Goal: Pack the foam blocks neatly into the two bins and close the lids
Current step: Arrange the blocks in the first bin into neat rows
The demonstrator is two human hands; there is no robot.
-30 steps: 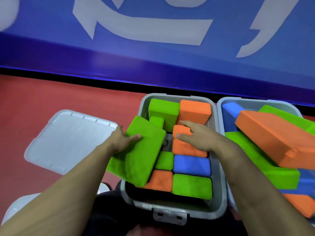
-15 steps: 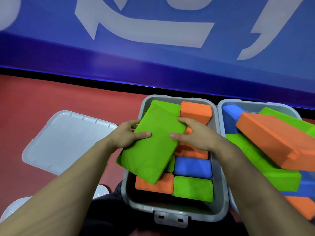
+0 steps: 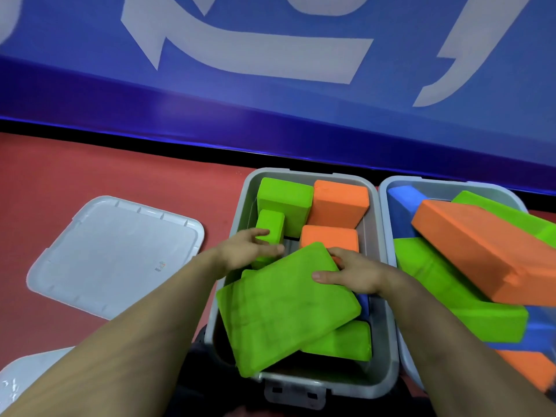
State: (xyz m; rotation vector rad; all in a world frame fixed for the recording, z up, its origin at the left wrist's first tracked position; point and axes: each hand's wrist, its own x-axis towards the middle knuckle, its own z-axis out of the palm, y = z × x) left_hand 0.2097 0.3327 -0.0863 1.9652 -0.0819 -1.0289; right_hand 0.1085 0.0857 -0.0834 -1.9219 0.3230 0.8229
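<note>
My right hand [image 3: 352,276] grips the far right edge of the large flat green foam slab [image 3: 285,308], thumb on top, fingers curled under. The slab lies tilted across the near half of the grey plastic bin on the left [image 3: 383,350], its near left corner jutting over the rim.

My left hand [image 3: 249,251] rests on the small green foam block [image 3: 269,236] at the bin's left side, fingers curled loosely around its near end, knuckles just beside the slab's far corner.

Far end of this bin: a big green foam block [image 3: 285,203] and a big orange foam block [image 3: 338,204] side by side. A smaller orange foam block [image 3: 329,239] sits just nearer. Under the slab, a green foam block [image 3: 346,343] shows at the near right; a sliver of blue foam [image 3: 364,302] above it.

The second grey plastic bin [image 3: 388,224] stands touching, to the right, heaped above its rim: a long orange foam slab [image 3: 481,254] tilted over a long green foam slab [image 3: 451,290], with a blue foam block [image 3: 401,212] at the far left corner.

A white plastic lid [image 3: 114,254] lies flat on the red floor [image 3: 90,170], left of the bins, apart from them. A blue wall with white markings [image 3: 270,85] is beyond.
</note>
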